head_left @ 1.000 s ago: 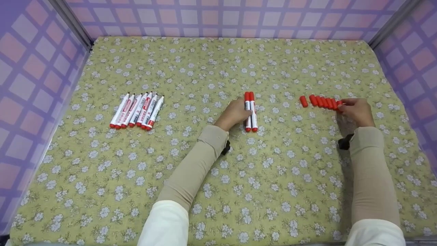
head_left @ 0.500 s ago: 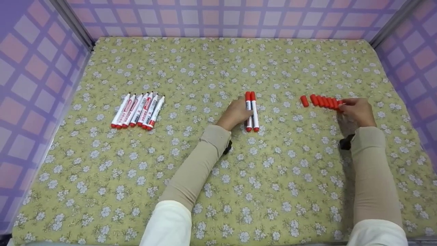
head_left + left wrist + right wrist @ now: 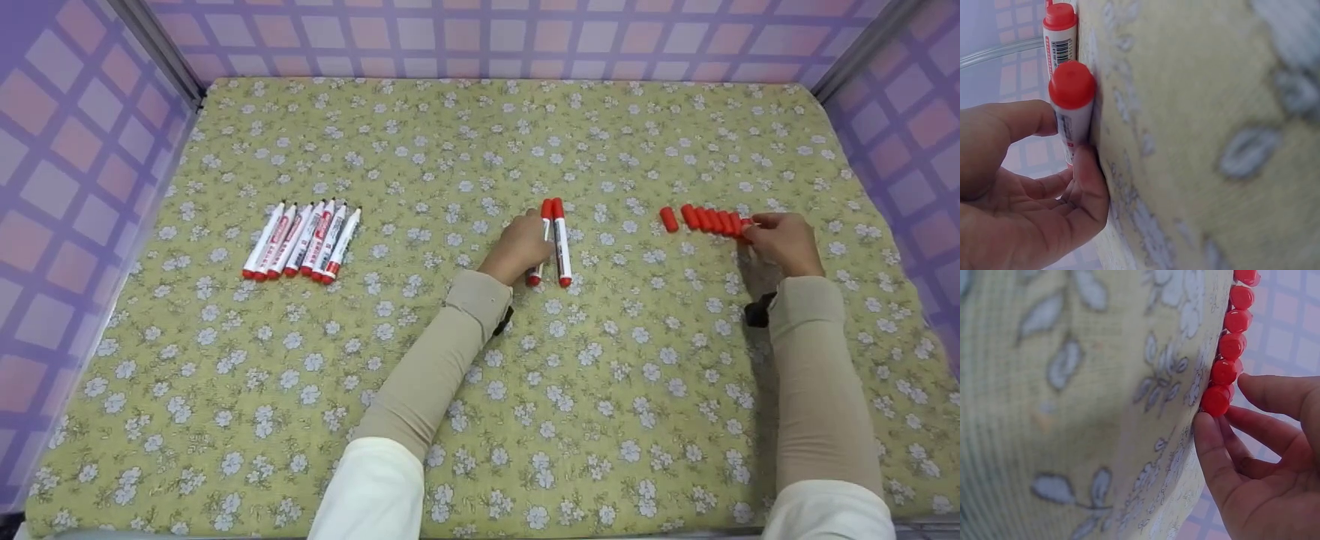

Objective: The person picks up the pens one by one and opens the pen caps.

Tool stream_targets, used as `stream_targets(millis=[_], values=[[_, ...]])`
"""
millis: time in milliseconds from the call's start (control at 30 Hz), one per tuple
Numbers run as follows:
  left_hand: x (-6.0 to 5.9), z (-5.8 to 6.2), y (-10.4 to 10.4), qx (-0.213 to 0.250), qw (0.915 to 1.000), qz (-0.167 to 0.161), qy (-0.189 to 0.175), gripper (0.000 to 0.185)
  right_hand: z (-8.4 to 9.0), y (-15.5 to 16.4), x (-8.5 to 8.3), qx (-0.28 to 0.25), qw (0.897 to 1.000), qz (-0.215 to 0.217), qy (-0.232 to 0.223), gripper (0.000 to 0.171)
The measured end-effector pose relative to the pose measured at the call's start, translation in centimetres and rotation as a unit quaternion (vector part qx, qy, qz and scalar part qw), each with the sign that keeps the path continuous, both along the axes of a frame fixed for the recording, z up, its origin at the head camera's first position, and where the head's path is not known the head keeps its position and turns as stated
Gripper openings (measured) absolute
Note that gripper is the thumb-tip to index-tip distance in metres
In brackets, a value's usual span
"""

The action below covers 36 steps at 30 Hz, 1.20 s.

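Only the left-wrist view is showing the left hand [image 3: 1027, 191] pinching the red-capped white marker [image 3: 1072, 107]; overhead it is lying tilted, cap pointing away; the right hand [image 3: 1264, 455] is fingering the nearest red plastic cap [image 3: 1216, 399].

Head view overhead, far; wrist views cloth-level, close.
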<state>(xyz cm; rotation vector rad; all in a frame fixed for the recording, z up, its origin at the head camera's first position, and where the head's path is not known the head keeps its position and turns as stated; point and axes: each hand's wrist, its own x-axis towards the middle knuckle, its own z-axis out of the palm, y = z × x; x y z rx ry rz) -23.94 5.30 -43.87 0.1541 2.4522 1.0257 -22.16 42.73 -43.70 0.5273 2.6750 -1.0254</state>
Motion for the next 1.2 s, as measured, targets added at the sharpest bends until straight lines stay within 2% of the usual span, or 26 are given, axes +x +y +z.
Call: stream_targets(millis=[133, 367, 600, 733, 833, 933, 1100, 1200], values=[[0.1, -0.2, 0.0, -0.001, 1.0000, 0.000, -0.007, 0.040, -0.1, -0.1, 0.0, 0.009, 1.000, 0.004, -0.007, 0.065], [0.3, -0.6, -0.1, 0.029, 0.9982, 0.026, -0.046, 0.046, 0.2, -0.6, 0.1, 0.023, 0.999, 0.020, -0.017, 0.067], [-0.2, -0.6, -0.6, 0.031, 0.9982, 0.006, -0.050, 0.039, 1.0, -1.0, -0.1, 0.020, 0.999, 0.028, -0.002, 0.069], [-0.5, -0.6, -1.3, 0.073, 0.9961, 0.008, -0.049, 0.034, 1.5, -1.3, -0.2, 0.021, 0.999, 0.028, 0.014, 0.069], [-0.6, -0.6, -1.9, 0.114, 0.9921, 0.013, -0.051, 0.040, 1.9, -1.7, -0.4, 0.020, 0.999, 0.030, 0.020, 0.068], [-0.9, -0.6, -2.5, 0.135, 0.9897, 0.010, -0.047, 0.043, 2.3, -2.1, -0.6, 0.021, 0.999, 0.039, 0.026, 0.068], [-1.1, -0.5, -2.9, 0.172, 0.9822, 0.023, -0.073, 0.045, 2.9, -3.0, -0.7, 0.026, 0.997, 0.058, 0.035, 0.069], [-1.2, -0.2, -3.0, 0.200, 0.9743, 0.035, -0.098, 0.043, 3.2, -3.6, -0.7, 0.023, 0.997, 0.065, 0.041, 0.072]])
